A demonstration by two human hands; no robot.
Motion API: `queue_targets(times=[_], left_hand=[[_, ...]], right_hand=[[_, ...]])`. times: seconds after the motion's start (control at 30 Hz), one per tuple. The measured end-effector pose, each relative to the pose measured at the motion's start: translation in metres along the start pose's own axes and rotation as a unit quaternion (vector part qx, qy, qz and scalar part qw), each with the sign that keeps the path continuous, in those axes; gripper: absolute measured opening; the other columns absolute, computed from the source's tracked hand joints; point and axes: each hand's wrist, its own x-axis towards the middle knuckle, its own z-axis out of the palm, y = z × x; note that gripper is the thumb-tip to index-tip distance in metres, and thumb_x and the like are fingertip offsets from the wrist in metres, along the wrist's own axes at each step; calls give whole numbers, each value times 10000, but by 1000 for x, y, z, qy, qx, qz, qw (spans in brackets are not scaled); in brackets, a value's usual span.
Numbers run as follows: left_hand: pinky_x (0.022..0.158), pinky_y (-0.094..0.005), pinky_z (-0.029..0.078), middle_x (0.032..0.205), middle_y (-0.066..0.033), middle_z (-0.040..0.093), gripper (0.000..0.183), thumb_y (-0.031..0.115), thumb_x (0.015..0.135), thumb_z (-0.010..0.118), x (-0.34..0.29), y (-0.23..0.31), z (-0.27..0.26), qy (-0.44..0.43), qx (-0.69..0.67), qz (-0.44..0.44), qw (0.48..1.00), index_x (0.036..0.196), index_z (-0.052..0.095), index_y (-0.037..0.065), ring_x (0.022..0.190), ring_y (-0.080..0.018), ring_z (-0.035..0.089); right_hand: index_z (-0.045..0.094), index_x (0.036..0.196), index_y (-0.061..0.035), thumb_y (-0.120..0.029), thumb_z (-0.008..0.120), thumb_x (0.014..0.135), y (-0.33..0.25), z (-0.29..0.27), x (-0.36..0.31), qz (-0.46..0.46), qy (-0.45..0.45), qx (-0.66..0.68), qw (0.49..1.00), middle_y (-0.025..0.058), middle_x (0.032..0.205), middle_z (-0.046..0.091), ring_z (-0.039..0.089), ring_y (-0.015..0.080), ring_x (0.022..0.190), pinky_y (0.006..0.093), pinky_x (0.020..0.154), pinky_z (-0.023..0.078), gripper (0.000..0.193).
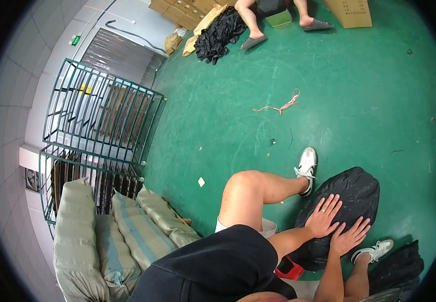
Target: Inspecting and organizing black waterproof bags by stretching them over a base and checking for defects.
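Note:
A plump black bundle [351, 189], wrapped in dark wrinkled fabric or plastic, stands on the floor between my shoes. My left hand [323, 216] lies flat on it with fingers spread, a ring on one finger. Just beside it, lower and to the right, my right hand [350, 236] also rests on the bundle with its fingers apart. Neither hand grips anything; both palms press against the black surface. Part of a red object [292, 271] shows below the bundle, mostly hidden by it and my arm.
Dark fabric [399, 267] lies by my right shoe. Stuffed woven sacks [77, 226] and green metal racks [102, 113] stand at left. A pinkish cord [283, 106] lies on the green floor. Another person's legs [250, 22], a black fabric heap [220, 35] and cartons [350, 12] are far off.

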Motion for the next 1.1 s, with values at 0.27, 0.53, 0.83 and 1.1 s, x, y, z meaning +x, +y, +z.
queue_targets(times=[0.27,0.53,0.83,1.1], left_hand=[[1182,-484,92,1596,-203,112,774,439,924,452,0,0,0,-3,3,-1,1000,1512,202,2,1480,-348,105],[1186,-482,80,1596,-202,109,777,438,926,450,0,0,-1,-9,-3,-1,1000,1515,193,2,1484,-346,89],[1185,-483,80,1598,-200,104,775,440,928,444,0,0,-1,-14,4,-5,1000,1518,190,6,1485,-345,87],[1184,-487,83,1598,-200,101,781,440,923,449,1,0,1,-14,6,-2,1000,1517,188,7,1483,-348,89]], right_hand=[[283,1509,-100,-415,386,983,0,0,-1,1,0,2,1000,120,1599,191,202,352,1457,500,1148,219,621],[287,1507,-102,-410,394,979,0,0,0,2,-1,4,1000,115,1598,196,202,354,1457,495,1153,213,620],[290,1505,-98,-393,425,967,-1,-1,0,1,0,8,1000,124,1594,204,202,356,1456,492,1156,209,628],[295,1501,-94,-393,431,967,-1,-3,2,8,-13,3,1000,122,1593,206,207,355,1454,492,1152,217,627]])
